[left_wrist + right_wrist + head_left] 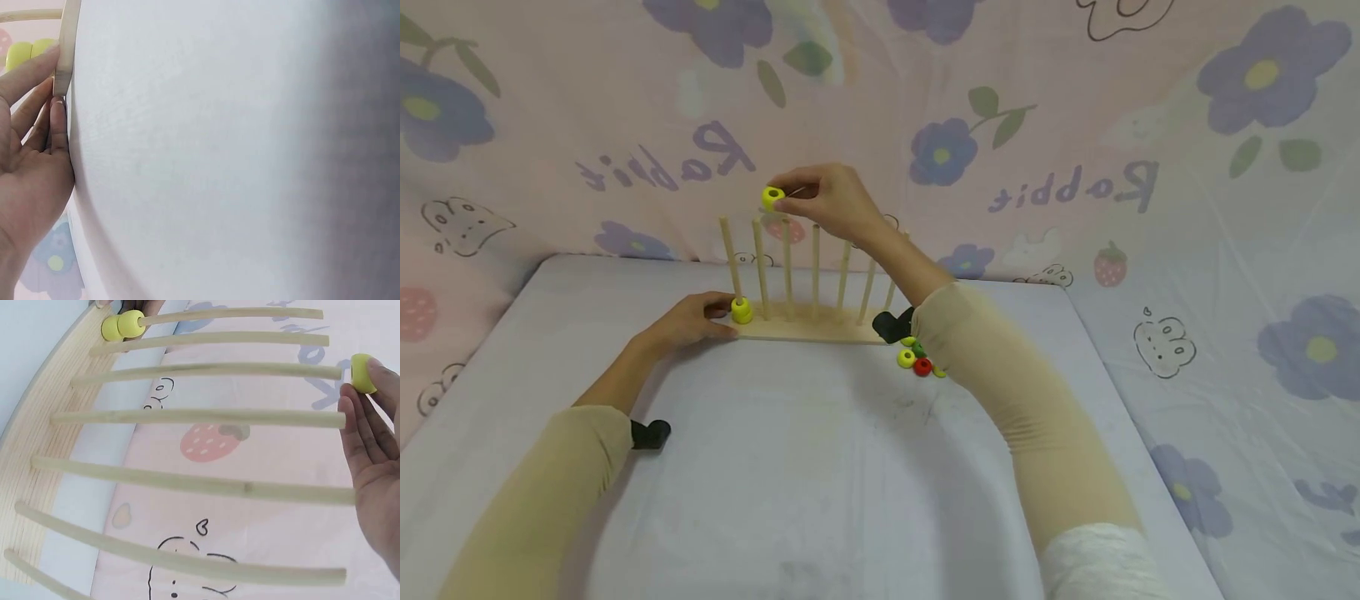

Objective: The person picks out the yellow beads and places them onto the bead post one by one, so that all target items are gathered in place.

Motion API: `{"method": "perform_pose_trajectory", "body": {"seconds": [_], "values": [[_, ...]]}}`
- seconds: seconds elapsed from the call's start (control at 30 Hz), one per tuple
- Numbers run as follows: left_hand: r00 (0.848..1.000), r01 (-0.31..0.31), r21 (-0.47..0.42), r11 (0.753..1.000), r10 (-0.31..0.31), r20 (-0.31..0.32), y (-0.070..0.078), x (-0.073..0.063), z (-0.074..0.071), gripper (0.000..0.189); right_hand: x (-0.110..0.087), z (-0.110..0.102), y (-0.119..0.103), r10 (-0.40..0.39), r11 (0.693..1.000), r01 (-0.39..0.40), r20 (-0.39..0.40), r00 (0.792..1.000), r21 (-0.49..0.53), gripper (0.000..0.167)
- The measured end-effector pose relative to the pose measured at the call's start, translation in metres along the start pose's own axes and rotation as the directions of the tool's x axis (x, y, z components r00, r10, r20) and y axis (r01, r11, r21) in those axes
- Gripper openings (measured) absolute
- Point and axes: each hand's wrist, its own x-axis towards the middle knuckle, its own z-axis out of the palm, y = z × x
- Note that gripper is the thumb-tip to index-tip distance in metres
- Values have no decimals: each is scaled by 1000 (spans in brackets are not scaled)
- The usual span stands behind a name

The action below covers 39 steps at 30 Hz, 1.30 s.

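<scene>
A wooden peg stand (808, 332), with several upright pegs in a row on a long flat base, stands toward the back of the table. At its left end my left hand (687, 321) grips the base, thumb near the front edge. Two yellow beads (123, 325) are stacked at the bottom of the end peg beside that hand. Above the peg tops, my right hand (838, 202) pinches another yellow bead (359, 374) between thumb and fingers. In the right wrist view this bead is apart from the tip of the third peg (250, 371).
On the table (760, 467), right of the stand's front edge, lies a small group of loose beads: a red bead (922, 367), a yellow bead (906, 358) and a green one, partly hidden by the right sleeve. A patterned cloth (865, 100) hangs behind the table.
</scene>
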Motion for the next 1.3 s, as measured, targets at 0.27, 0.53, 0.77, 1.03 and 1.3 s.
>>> {"method": "perform_pose_trajectory", "body": {"seconds": [0.27,0.53,0.77,1.03,1.3], "values": [[1000,-5,-16,1000,6,14,-1,-1,2,80,8,13,-9,31,999,-31,28,999,23,28],[1000,-9,-36,999,9,21,-1,-1,4,79,16,24,-17,19,999,-21,48,999,46,29],[1000,-5,-16,1000,5,18,-3,-3,0,78,25,40,-19,-5,1000,6,100,995,-7,32],[1000,-10,2,1000,10,25,-2,-2,1,79,26,47,-21,5,992,17,168,986,-129,33],[1000,-7,9,1000,7,22,2,-1,-1,79,28,45,-21,26,971,25,209,978,-236,32]]}}
